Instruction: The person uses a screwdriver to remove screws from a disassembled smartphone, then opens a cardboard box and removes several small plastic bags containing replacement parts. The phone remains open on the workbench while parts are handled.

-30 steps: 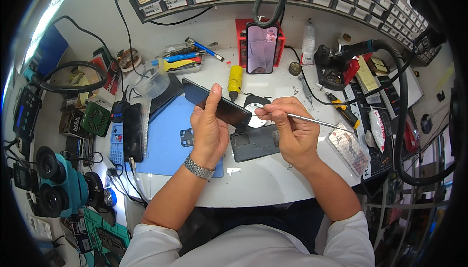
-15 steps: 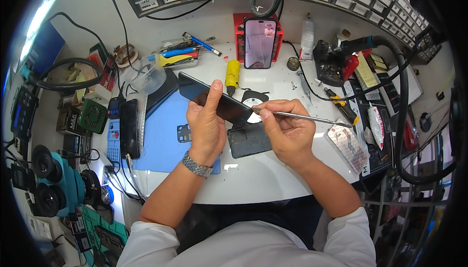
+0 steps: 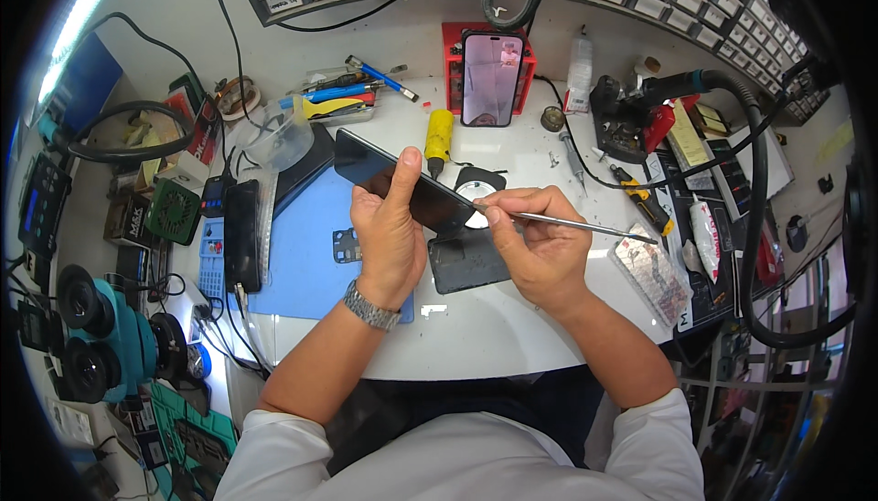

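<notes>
My left hand [image 3: 389, 231] is closed round a dark smartphone [image 3: 416, 192], held tilted above the bench with the thumb across its glossy face. In my right hand [image 3: 541, 243] a thin metal pry tool [image 3: 585, 225] is pinched; its tip meets the phone's right end, and its other end points out to the right. Just under the hands lies a dark phone back cover [image 3: 468, 265]. Behind the phone's right end sits a round white disc on a black piece [image 3: 476, 194]. A small dark phone part [image 3: 347, 246] rests on the blue mat [image 3: 293, 286].
A yellow-handled screwdriver [image 3: 439, 138] stands beyond the phone. Farther back, a lit phone [image 3: 491, 80] leans on a red drawer box [image 3: 452, 44]. A hot-air tool [image 3: 622, 117] and its hose are at the right, a foil-like pad [image 3: 651, 272] nearer. Teal microscope [image 3: 128, 341] at left.
The head view has shifted very slightly. Both hands keep their hold on the phone and the pry tool, with almost no movement.
</notes>
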Tool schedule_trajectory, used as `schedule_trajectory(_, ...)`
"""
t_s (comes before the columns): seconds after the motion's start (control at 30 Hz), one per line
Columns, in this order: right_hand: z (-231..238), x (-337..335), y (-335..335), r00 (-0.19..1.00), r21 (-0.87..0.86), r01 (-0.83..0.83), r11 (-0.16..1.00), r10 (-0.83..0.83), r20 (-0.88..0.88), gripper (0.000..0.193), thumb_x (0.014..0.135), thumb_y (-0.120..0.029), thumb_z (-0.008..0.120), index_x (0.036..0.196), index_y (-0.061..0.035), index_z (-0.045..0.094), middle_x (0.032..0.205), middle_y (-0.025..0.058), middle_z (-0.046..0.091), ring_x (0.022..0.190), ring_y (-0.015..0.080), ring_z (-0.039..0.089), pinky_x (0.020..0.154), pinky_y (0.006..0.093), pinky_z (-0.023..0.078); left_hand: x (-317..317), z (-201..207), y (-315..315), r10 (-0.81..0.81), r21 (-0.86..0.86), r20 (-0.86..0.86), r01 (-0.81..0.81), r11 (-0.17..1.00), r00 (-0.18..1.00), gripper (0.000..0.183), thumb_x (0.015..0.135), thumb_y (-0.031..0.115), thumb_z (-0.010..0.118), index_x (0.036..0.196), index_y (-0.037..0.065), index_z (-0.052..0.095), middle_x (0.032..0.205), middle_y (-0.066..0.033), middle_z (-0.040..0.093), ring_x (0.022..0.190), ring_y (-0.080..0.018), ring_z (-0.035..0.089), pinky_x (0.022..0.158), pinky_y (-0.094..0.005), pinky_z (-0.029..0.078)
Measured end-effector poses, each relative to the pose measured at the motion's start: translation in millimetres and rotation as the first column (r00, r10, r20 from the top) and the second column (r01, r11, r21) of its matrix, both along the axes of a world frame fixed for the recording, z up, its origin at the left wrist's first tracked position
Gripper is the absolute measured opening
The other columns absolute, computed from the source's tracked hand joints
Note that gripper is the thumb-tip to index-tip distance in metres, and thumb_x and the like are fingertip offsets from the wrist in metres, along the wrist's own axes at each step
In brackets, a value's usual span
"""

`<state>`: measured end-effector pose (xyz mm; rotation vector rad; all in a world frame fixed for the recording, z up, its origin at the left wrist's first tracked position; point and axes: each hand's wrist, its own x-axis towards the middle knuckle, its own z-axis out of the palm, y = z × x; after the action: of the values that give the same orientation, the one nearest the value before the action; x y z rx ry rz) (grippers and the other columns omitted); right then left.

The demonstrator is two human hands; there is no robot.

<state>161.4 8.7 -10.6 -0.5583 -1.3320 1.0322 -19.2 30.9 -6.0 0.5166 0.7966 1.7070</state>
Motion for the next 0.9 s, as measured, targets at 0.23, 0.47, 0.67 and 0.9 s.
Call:
schedule_trajectory(0.23, -3.5, 1.4, 0.2, 0.997, 0.03, 0.009, 1.0, -0.011, 0.074, 0.017, 0.098, 0.012, 0.072, 0.111, 0.0027, 0.065, 0.115, 0.0186, 0.076, 0.108, 0.017, 0.074, 0.095, 0.0307, 0.059, 0.6, 1.7, -1.1, 0.016, 0.028, -0.01, -0.016, 0.999, 1.0, 0.039, 0.101, 0.019, 0.086, 0.122, 0.008, 0.055, 0.113, -0.004, 0.07, 0.1, -0.0096, 0.07, 0.091, -0.0309, 0.062)
schedule_trajectory(0.47, -5.4, -4.5, 3.8, 0.914, 0.372, 0.221, 0.901, -0.325, 0.243, 0.023, 0.088, 0.012, 0.078, 0.103, 0.0003, 0.067, 0.1, 0.0147, 0.077, 0.09, 0.0205, 0.077, 0.08, 0.0302, 0.06, 3.7, 0.8, -1.0, 0.071, 0.071, -0.052, -0.067, 0.995, 0.996, 0.034, 0.1, 0.017, 0.086, 0.118, 0.01, 0.059, 0.107, -0.001, 0.072, 0.094, -0.0077, 0.07, 0.083, -0.0283, 0.061)
schedule_trajectory(0.67, -4.0, -5.3, 2.1, 0.888, 0.456, 0.234, 0.858, -0.38, 0.259, 0.026, 0.085, 0.015, 0.078, 0.102, 0.0002, 0.065, 0.1, 0.0163, 0.077, 0.087, 0.0258, 0.077, 0.078, 0.0324, 0.061, 5.0, 6.5, -4.9, 0.058, 0.105, -0.058, -0.052, 0.993, 0.997, 0.029, 0.1, 0.011, 0.085, 0.116, 0.009, 0.062, 0.108, -0.0029, 0.073, 0.094, -0.0099, 0.071, 0.083, -0.0297, 0.062)
schedule_trajectory(0.9, -2.6, -6.7, 5.6, 0.803, 0.693, 0.229, 0.684, -0.535, 0.262, 0.033, 0.081, 0.018, 0.077, 0.104, -0.0014, 0.064, 0.102, 0.0177, 0.076, 0.087, 0.0304, 0.076, 0.076, 0.0352, 0.062, 12.2, 8.3, -8.8, 0.126, -0.002, -0.043, -0.126, 0.992, 0.991, 0.035, 0.099, 0.011, 0.086, 0.12, 0.008, 0.058, 0.111, -0.0044, 0.071, 0.094, -0.0105, 0.071, 0.082, -0.03, 0.062)
